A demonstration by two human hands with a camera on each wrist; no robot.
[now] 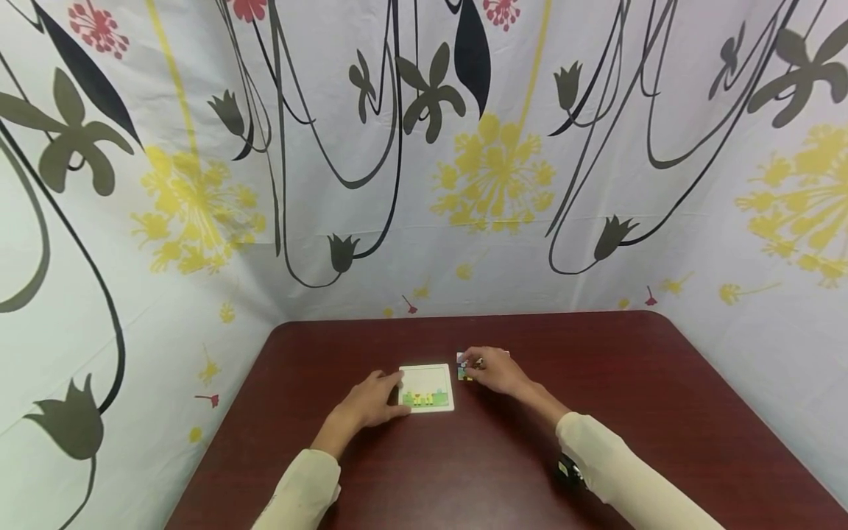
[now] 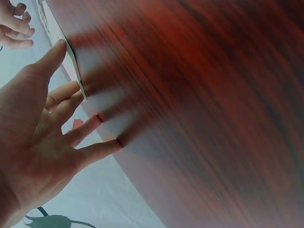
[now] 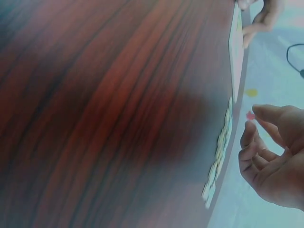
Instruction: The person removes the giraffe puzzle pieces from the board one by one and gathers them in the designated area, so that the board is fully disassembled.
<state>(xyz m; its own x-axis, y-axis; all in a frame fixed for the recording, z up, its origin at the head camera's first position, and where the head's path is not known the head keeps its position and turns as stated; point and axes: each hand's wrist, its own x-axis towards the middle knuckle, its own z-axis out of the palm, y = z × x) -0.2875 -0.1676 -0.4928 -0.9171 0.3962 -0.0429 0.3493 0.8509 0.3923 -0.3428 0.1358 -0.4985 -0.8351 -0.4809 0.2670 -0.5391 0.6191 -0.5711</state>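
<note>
A white-framed puzzle board (image 1: 426,376) lies on the table, with yellow and green pictured pieces along its near side. My left hand (image 1: 374,400) is at its left edge, fingers spread and fairly straight. In the left wrist view, the thumb of the left hand (image 2: 52,114) touches the board's edge (image 2: 76,71). Just right of the board lie colourful puzzle pieces (image 1: 461,368), partly hidden under my right hand (image 1: 495,370). In the right wrist view, the right hand (image 3: 278,156) has loosely bent fingers beside the row of pieces (image 3: 218,156), and nothing shows between its fingertips.
The dark reddish-brown table (image 1: 424,471) has a rounded far edge. A flower-patterned cloth (image 1: 424,243) hangs behind and at both sides. A dark object (image 1: 570,471), perhaps a wrist device, shows by the right sleeve (image 1: 616,456).
</note>
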